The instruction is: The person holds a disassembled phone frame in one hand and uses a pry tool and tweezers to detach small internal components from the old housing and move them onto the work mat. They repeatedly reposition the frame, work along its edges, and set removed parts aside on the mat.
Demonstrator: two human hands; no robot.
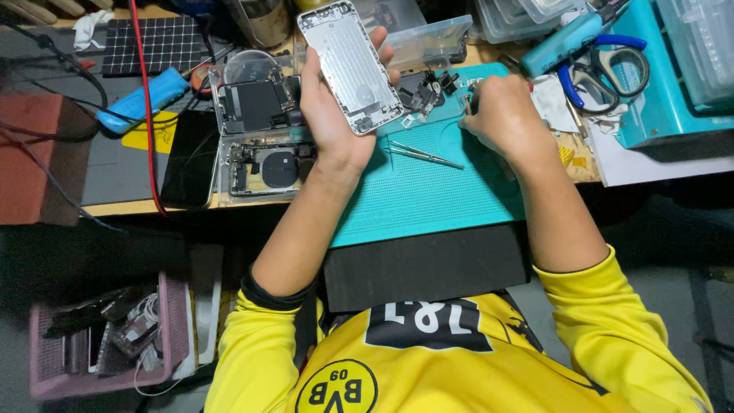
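Left hand (330, 115) is gripping a bare silver phone housing (352, 65), held up off the bench at the far side: flat brushed metal with rounded corners, inside facing up, tilted a bit. Right hand (501, 115) is curled over the teal ribbed silicone work mat (428, 191), pinching what looks like a small dark tool, though I can't make it out properly. Thin metal tweezers (424, 155) lie on the mat between the hands. Blue-handled scissors (608, 69) sit far right.

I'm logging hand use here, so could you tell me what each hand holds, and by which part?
Left hand grips the silver phone housing by its lower long edges. Right hand is closed on something hidden.
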